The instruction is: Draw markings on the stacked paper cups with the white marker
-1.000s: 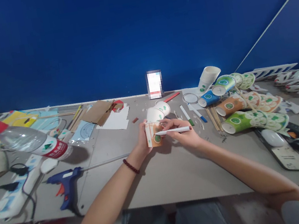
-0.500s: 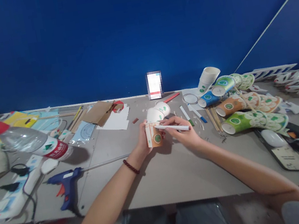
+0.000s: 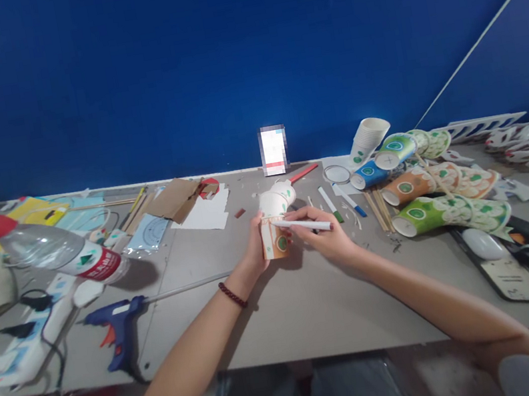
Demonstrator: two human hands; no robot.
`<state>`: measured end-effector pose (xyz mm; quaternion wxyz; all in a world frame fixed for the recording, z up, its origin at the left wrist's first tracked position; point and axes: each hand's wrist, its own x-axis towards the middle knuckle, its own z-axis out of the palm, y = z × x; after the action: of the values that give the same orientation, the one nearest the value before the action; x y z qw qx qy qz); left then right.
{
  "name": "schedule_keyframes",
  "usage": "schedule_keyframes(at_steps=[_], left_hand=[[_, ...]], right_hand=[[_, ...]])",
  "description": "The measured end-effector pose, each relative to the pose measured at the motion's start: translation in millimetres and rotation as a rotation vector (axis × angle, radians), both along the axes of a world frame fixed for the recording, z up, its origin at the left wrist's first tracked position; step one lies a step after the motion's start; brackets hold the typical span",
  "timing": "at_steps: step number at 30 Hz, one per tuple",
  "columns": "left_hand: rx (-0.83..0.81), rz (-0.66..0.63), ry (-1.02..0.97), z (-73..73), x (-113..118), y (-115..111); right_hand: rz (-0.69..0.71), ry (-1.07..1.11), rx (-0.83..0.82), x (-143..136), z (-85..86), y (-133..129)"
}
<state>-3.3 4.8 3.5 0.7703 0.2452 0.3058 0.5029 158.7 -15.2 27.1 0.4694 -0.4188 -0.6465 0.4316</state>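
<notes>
My left hand [image 3: 255,247] is wrapped round a string of joined paper cups [image 3: 275,242], the nearest one partly coloured orange and the farther ones white with green prints. In my right hand [image 3: 325,238] is a white marker [image 3: 310,224] with a dark red end. Its tip meets the orange cup near the upper edge of the coloured part, though the exact contact is hard to make out. Beyond my right hand lie a green-ended marker [image 3: 330,204] and a blue-ended marker [image 3: 350,200].
Coloured cup strings [image 3: 450,213] and a white cup stack [image 3: 370,138] stand on the right. A blue glue gun [image 3: 118,327], a water bottle [image 3: 58,253] and a power strip [image 3: 30,345] occupy the left. Cardboard [image 3: 176,199] and white paper [image 3: 206,213] lie behind my left hand.
The cups have turned slightly in my left hand and shifted a little right. The marker has moved slightly left with my right hand, staying at the orange cup.
</notes>
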Motion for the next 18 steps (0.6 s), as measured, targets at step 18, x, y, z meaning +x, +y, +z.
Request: schedule_keyframes(at_steps=[18], left_hand=[[-0.004, 0.006, 0.011, 1.8, -0.5, -0.4]], right_hand=[[-0.001, 0.037, -0.009, -0.7, 4.3, -1.2]])
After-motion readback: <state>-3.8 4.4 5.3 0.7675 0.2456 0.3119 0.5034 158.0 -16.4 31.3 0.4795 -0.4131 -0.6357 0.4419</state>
